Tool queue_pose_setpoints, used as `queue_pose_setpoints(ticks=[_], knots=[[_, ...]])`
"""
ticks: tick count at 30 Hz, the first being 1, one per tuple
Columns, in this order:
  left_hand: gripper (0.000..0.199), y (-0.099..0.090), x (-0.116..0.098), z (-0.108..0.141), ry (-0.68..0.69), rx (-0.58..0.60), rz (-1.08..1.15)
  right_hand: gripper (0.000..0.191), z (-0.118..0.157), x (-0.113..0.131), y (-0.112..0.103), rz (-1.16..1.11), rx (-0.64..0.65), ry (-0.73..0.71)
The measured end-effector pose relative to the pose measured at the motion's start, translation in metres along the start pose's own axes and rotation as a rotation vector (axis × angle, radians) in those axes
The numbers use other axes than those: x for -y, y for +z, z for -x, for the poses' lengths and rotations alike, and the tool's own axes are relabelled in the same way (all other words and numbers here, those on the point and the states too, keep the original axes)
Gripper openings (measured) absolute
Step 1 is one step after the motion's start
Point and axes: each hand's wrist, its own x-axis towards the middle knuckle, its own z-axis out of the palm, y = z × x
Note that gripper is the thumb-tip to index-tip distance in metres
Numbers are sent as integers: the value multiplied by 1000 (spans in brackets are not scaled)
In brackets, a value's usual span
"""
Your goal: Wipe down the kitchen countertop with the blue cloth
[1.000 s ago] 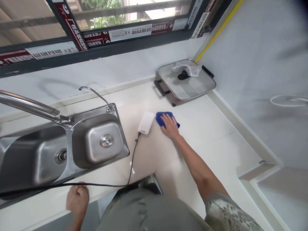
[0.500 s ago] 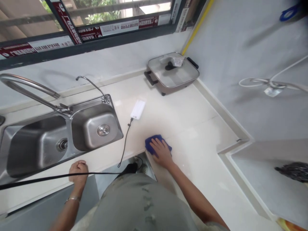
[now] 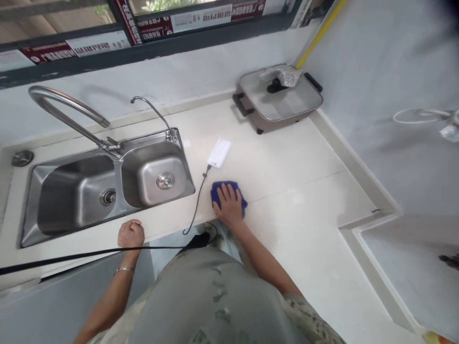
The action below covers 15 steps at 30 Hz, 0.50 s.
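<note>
A folded blue cloth (image 3: 243,204) lies on the pale countertop, right of the sink. My right hand (image 3: 228,203) rests flat on top of it, fingers stretched out and spread, pressing it against the surface. Beside the sink's front rim, my left hand (image 3: 131,233) leans on the counter edge as a closed fist; nothing shows in its fingers. A black strap (image 3: 89,251) runs across the left wrist. Just beyond the cloth is a white phone-like device (image 3: 219,153) with a dark cable (image 3: 198,200) plugged into it and hanging toward my body.
At left is a double steel sink (image 3: 118,184) with a large curved faucet (image 3: 71,119) and a thin small tap (image 3: 152,109). An electric pan (image 3: 283,110) with a glass lid stands in the back corner. A raised ledge (image 3: 366,179) borders the counter at right.
My right hand and the blue cloth have slid left over the counter, closer to the cable and the sink. My left fist stays by the sink. The camera view has shifted.
</note>
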Motion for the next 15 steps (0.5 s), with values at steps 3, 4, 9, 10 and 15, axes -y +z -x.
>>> queue_pose_setpoints(ticks=[3,4,9,10,15], knots=[[32,-2,-2,1,9,-5,7,57,-5,15,5,-22,41,-82],[32,-2,-3,1,11,-3,5,56,-3,18,4,-32,56,-120],[32,-5,-7,-1,-1,14,-15,54,15,14,-6,-82,118,-284],[32,-5,-7,-2,13,17,-11,54,20,10,-9,-87,134,-313],[33,-5,-6,-3,54,45,-28,58,54,-19,-24,-80,163,-307]])
